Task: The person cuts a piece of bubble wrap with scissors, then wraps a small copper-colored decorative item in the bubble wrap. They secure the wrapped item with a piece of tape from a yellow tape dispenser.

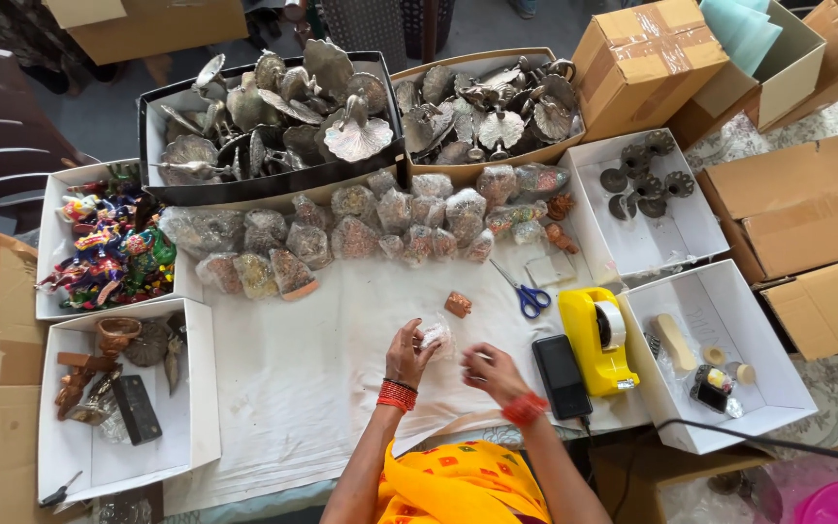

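My left hand (407,354) grips a small item in clear plastic wrap (434,336) just above the white cloth (293,369). A little to the right, my right hand (489,373) has curled fingers pinching what looks like an edge of the wrap or a bit of tape; I cannot tell which. Both wrists wear red bangles. A small brown figurine (458,305) lies unwrapped on the cloth just beyond my hands. Several wrapped items (380,228) lie in rows farther back.
A yellow tape dispenser (597,340), a black phone (562,376) and blue-handled scissors (528,294) lie to the right. White boxes (201,408) flank the cloth. Two trays of metal shell-shaped pieces (283,116) and cardboard cartons (642,63) stand at the back.
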